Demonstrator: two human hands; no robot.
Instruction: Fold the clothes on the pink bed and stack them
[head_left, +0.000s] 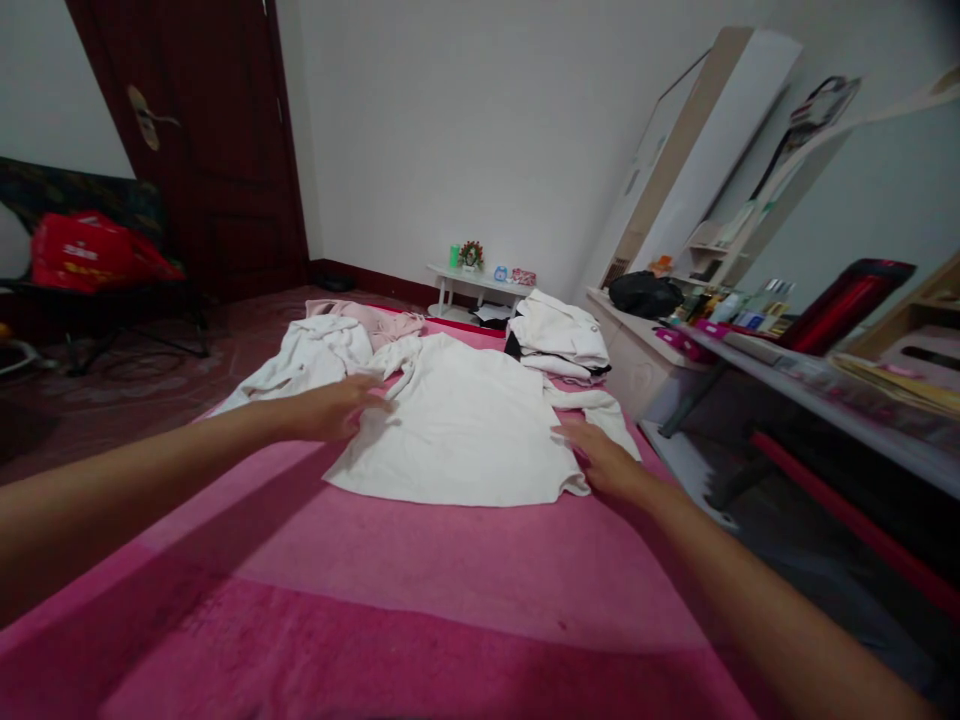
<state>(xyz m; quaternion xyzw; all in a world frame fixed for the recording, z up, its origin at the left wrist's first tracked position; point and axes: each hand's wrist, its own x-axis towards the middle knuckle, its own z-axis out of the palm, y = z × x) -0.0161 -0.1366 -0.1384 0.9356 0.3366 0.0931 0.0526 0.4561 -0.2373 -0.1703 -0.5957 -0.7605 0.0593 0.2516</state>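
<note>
A white long-sleeved shirt [465, 430] lies spread flat on the pink bed cover [450, 560], its hem toward me. At the shirt's left side is my left hand [341, 408], fingers apart and holding nothing that I can see. My right hand [600, 455] rests by the right edge near the hem, fingers stretched toward the cloth. The right sleeve [600, 405] bends outward beyond that hand. Whether either hand presses on the fabric is hard to tell.
A folded stack of white clothes [559, 330] sits at the bed's far right. Loose white clothing [307, 355] and a pink garment [367, 318] lie far left. A cluttered desk [847, 390] stands right; a chair holding a red bag [94, 255] stands left.
</note>
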